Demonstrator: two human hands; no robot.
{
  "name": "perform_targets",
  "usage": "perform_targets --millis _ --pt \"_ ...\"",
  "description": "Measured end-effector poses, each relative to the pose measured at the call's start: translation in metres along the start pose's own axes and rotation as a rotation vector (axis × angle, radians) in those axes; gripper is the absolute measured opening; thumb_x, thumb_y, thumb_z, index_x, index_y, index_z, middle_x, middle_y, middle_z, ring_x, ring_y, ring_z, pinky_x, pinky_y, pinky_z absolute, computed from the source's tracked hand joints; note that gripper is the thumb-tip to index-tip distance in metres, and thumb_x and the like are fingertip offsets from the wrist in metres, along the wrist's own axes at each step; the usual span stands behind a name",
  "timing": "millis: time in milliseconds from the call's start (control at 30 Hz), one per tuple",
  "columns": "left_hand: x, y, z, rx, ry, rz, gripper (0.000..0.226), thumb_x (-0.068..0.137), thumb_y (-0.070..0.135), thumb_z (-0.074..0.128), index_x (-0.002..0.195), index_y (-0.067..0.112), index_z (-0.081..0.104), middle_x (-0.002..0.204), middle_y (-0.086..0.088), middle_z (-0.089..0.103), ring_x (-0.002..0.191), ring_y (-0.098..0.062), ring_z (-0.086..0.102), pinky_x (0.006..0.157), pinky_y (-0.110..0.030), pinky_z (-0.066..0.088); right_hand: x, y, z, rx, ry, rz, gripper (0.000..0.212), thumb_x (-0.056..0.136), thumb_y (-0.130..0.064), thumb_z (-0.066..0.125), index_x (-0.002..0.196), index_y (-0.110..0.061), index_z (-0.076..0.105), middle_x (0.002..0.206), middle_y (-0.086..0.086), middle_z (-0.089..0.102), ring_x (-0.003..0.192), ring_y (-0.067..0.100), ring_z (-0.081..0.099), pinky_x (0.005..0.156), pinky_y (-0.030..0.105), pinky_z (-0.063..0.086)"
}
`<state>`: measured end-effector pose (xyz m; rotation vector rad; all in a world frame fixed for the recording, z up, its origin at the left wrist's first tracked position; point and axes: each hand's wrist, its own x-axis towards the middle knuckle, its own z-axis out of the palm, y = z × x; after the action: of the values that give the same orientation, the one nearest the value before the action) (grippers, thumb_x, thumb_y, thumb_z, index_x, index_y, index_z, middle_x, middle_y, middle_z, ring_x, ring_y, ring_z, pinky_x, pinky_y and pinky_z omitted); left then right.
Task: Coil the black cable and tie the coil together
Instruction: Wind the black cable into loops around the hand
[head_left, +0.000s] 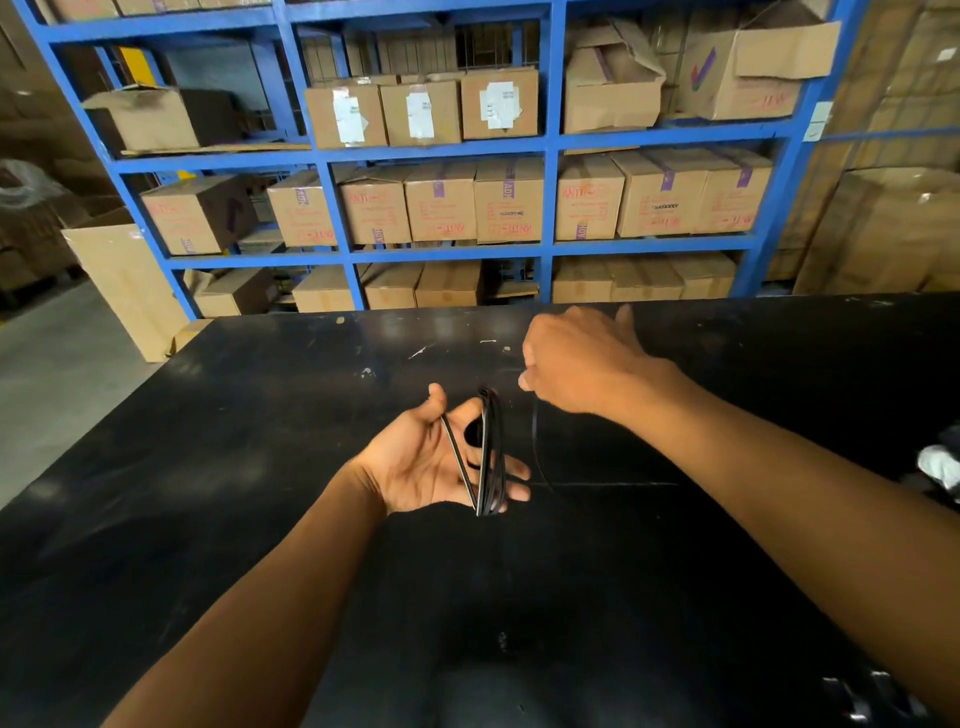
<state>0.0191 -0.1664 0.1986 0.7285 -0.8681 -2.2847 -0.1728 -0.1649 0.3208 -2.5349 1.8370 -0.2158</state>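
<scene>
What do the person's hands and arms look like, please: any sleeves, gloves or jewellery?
The left hand and right hand are bare: no gloves, no rings visible. Both forearms are bare too, with no sleeve, watch or band in view.

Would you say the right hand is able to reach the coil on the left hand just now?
Probably yes: the right hand hovers close beside the coil on the left hand, and only the loose strand it pinches lies between them.

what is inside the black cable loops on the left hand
The straight fingers of the left hand pass through the black cable loops. The right hand holds the free strand; its back covers the grip.
</scene>
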Motion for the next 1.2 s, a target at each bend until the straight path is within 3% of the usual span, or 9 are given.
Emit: perform_targets --millis 67,133,233,500,600,700,800,967,1200 --pt "0.001 0.008 -0.005 -0.024 0.074 0.038 0.076 0.092 0.073 0.016 0.150 0.030 0.038 0.142 -0.048 0.033 0.127 -0.064 0.040 0.103 -0.070 0.035 -0.018 -0.008 -0.004 -0.032 -0.052 -0.060 0.017 0.093 -0.025 0.062 0.087 -0.021 0.046 0.082 0.002 0.052 0.082 0.026 0.049 0.086 0.049 0.043" --pt "0.001 0.016 -0.007 -0.031 0.104 0.084 0.076 0.092 0.073 0.017 0.151 0.029 0.037 0.140 -0.046 0.039 0.124 -0.065 0.043 0.096 -0.071 0.043 -0.033 -0.015 -0.007 -0.037 -0.087 -0.130 0.019 0.095 -0.025 0.059 0.088 -0.021 0.042 0.071 -0.002 0.041 0.069 0.020 0.045 0.067 0.038 0.038" --pt "0.001 0.028 -0.004 -0.040 0.109 0.147 0.073 0.095 0.069 0.015 0.143 0.022 0.046 0.126 -0.038 0.058 0.110 -0.058 0.059 0.085 -0.069 0.050 -0.047 -0.024 -0.005 -0.016 -0.167 -0.172 0.019 0.094 -0.025 0.059 0.088 -0.019 0.042 0.070 -0.002 0.039 0.059 0.015 0.038 0.056 0.032 0.030" --pt "0.001 0.044 -0.004 -0.017 0.076 0.185 0.069 0.095 0.068 0.017 0.131 0.022 0.055 0.111 -0.031 0.068 0.107 -0.048 0.065 0.084 -0.065 0.053 -0.059 -0.027 0.013 0.185 -0.293 -0.132 0.031 0.095 -0.022 0.056 0.070 -0.021 0.037 0.073 0.000 0.054 0.087 0.030 0.065 0.075 0.042 0.050" --pt "0.002 0.044 -0.002 -0.031 0.073 0.189 0.072 0.094 0.068 0.019 0.139 0.023 0.052 0.125 -0.038 0.059 0.123 -0.055 0.052 0.091 -0.069 0.046 -0.064 -0.027 0.018 0.241 -0.301 -0.127 0.022 0.095 -0.023 0.056 0.078 -0.016 0.042 0.070 -0.003 0.049 0.094 0.030 0.065 0.077 0.040 0.048" --pt "0.001 0.044 0.001 -0.047 0.057 0.186 0.075 0.094 0.069 0.016 0.147 0.024 0.044 0.137 -0.048 0.040 0.128 -0.062 0.041 0.092 -0.069 0.047 -0.065 -0.023 0.027 0.322 -0.374 -0.100 0.018 0.095 -0.027 0.056 0.083 -0.013 0.054 0.075 0.000 0.071 0.082 0.021 0.068 0.082 0.041 0.053" --pt "0.000 0.045 0.005 -0.053 0.013 0.190 0.074 0.094 0.070 0.017 0.150 0.026 0.039 0.138 -0.049 0.036 0.127 -0.065 0.038 0.095 -0.071 0.044 -0.065 -0.019 0.042 0.468 -0.487 -0.062 0.024 0.097 -0.025 0.054 0.076 -0.014 0.058 0.079 0.005 0.078 0.059 0.012 0.063 0.074 0.036 0.057" --pt "0.002 0.044 0.011 -0.110 -0.069 0.188 0.073 0.093 0.071 0.017 0.152 0.032 0.033 0.140 -0.051 0.030 0.127 -0.068 0.036 0.097 -0.072 0.042 -0.066 -0.013 0.074 0.718 -0.599 -0.013 0.027 0.098 -0.023 0.052 0.094 -0.002 0.068 0.091 0.012 0.077 0.053 0.013 0.061 0.051 0.023 0.048" --pt "0.002 0.036 0.026 -0.094 -0.254 0.148 0.078 0.094 0.071 0.014 0.148 0.024 0.044 0.149 -0.046 0.017 0.131 -0.065 0.032 0.105 -0.069 0.033 -0.058 0.009 0.112 0.901 -0.581 0.028 0.022 0.088 -0.026 0.067 0.097 -0.007 0.075 0.095 0.003 0.078 0.068 0.009 0.068 0.058 0.021 0.049"
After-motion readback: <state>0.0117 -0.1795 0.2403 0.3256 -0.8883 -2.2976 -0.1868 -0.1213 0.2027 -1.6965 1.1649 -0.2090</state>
